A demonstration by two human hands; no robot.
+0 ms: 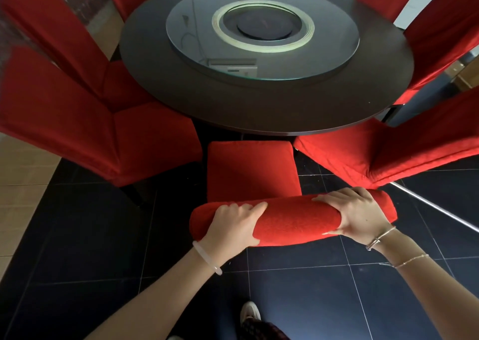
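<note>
A chair in a red fabric cover stands right in front of me, its seat (250,168) pointing toward the round table. I look down on the padded top edge of its backrest (295,221). My left hand (234,223) grips the left part of that top edge, fingers curled over it and thumb underneath. My right hand (359,214) grips the right part in the same way. Both wrists carry bracelets.
A dark round table (259,106) with a glass turntable (261,36) stands ahead. Red-covered chairs ring it, one close on the left (85,132) and one close on the right (383,150). The floor is dark tile (298,288). My shoe (250,311) shows below.
</note>
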